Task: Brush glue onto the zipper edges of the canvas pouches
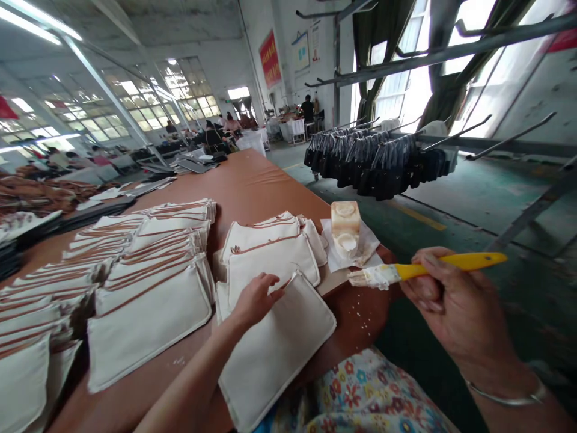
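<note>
My right hand is closed around the yellow handle of a paintbrush. White paste coats the brush's bristles, which point left above the table edge. My left hand is at the upper edge of a cream-coloured flat pouch, thumb and forefinger bent at its opening; some fingers are hidden. This pouch lies slanted over the front table edge, towards my lap. Just behind it is a stack of similar pouches with brown edging. A stained, pale plastic container with white paste stands near the brush tip.
Rows of overlapping cream pouches cover the left side of the brown table. White sheet lies under the container. To the right, a metal rack with projecting arms carries dark hanging pieces. Other people sit working far back.
</note>
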A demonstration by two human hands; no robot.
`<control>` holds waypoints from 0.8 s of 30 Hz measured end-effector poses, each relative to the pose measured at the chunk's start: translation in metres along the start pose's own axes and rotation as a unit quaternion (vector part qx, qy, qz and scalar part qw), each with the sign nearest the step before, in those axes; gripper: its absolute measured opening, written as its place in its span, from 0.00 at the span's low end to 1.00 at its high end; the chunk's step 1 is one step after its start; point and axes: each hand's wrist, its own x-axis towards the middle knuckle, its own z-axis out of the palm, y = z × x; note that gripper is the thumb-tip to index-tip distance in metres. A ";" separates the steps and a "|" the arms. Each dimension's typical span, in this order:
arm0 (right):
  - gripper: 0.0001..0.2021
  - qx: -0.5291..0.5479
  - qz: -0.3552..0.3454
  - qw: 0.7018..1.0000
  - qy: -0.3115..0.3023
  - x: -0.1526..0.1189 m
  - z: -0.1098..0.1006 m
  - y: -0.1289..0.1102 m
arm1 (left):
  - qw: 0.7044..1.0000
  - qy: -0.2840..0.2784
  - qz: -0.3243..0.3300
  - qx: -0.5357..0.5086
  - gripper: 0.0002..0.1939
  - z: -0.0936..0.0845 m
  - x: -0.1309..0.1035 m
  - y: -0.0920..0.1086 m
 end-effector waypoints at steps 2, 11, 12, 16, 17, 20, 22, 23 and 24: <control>0.09 -0.009 0.006 1.000 -0.001 -0.001 0.001 0.002 | 1.000 0.019 -0.016 0.016 0.12 0.022 0.011 0.013; 0.07 -0.022 0.026 0.999 0.025 0.001 -0.009 0.005 | 0.992 0.084 0.030 0.088 0.08 0.045 -0.012 0.037; 0.07 -0.022 0.024 0.999 0.028 0.002 -0.011 0.005 | 0.986 0.097 0.077 0.113 0.09 0.047 -0.021 0.041; 0.07 -0.017 0.019 0.999 0.021 0.005 -0.012 0.009 | 0.951 0.165 0.183 0.188 0.10 0.053 -0.040 0.044; 0.07 -0.013 0.024 0.999 0.019 0.005 -0.011 0.011 | 0.949 0.178 0.180 0.190 0.09 0.054 -0.039 0.043; 0.07 -0.011 0.037 0.999 0.015 0.003 -0.010 0.013 | 0.945 0.203 0.166 0.196 0.09 0.057 -0.034 0.039; 0.07 -0.019 0.034 0.999 0.013 0.001 -0.012 0.014 | 0.940 0.215 0.163 0.207 0.11 0.058 -0.033 0.039; 0.08 -0.024 0.033 0.999 0.014 0.000 -0.014 0.014 | 0.939 0.218 0.165 0.210 0.12 0.059 -0.035 0.041; 0.08 -0.028 0.032 0.999 0.016 0.000 -0.016 0.014 | 0.939 0.219 0.167 0.207 0.11 0.060 -0.036 0.042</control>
